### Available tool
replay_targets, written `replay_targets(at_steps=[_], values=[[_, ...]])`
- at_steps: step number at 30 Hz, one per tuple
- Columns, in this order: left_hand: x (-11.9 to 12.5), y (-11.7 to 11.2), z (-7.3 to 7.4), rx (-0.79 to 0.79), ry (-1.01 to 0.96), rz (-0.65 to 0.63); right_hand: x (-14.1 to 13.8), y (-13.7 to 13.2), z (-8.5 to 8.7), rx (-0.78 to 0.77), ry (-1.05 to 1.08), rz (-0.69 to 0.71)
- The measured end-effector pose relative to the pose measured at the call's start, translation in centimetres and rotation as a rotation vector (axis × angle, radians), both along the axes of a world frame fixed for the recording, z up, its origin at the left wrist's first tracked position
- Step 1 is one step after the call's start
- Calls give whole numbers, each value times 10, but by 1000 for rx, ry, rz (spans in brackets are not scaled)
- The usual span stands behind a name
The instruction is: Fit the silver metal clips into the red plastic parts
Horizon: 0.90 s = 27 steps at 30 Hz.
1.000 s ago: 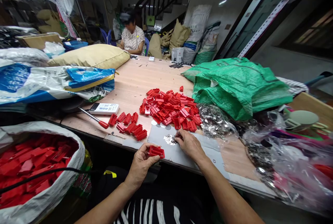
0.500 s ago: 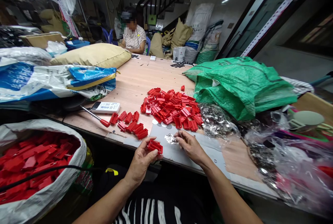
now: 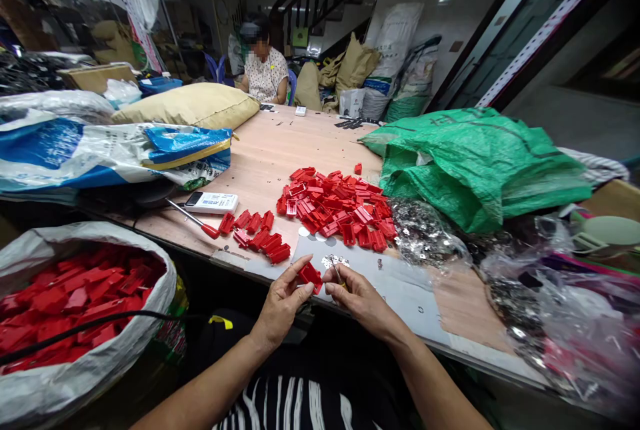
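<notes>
The left hand (image 3: pixel 280 305) pinches a hollow, red plastic housing (image 3: pixel 311 277) between thumb and fingers, its long side tilted down toward the right hand (image 3: pixel 364 302). That hand has a closed grip on a slender, metal-shafted tool with a yellowish handle (image 3: pixel 343 285); whether a small part is also caught at the fingertips cannot be told.

Half a second ago the right hand was at the heap of tiny, shiny, silver metal pieces (image 3: pixel 333 261). It has since come across to the housing, so that its fingertips now sit right beside the housing's right end, and the left hand has turned the housing. The work appears to have shifted from the heap to the held housing. The housing lies between the two hands, gripped by the left alone as far as can be seen, just above the near edge of the table.

Beyond the hands, the heap rests on a flat, grey sheet (image 3: pixel 405 287). Past it spreads a large pile of loose, red plastic housings (image 3: pixel 335 207), with a smaller group of red housings (image 3: pixel 257 238) to its left. A clear plastic bag of silver metal parts (image 3: pixel 427 235) sits right of the pile.
</notes>
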State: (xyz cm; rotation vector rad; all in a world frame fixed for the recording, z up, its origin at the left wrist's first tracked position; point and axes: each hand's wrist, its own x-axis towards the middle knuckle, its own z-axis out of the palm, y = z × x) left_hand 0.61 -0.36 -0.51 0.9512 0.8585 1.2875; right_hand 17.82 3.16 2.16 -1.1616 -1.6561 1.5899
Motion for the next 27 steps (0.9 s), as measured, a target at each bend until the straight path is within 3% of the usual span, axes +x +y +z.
replay_targets(at_steps=[5, 12, 17, 23, 27], values=[[2, -5, 7, 52, 70, -39, -1, -2, -2, 66, 0, -57], [5, -4, 1, -17, -28, -59, -5, -5, -5, -112, 64, -75], [6, -2, -4, -60, -102, -36, -6, -7, -2, -127, 74, -109], [5, -1, -3, -62, -102, -22, -2, -9, 1, -77, 68, -112], [3, 1, -4, 13, 63, -2, 6, -12, -3, 73, -89, -104]])
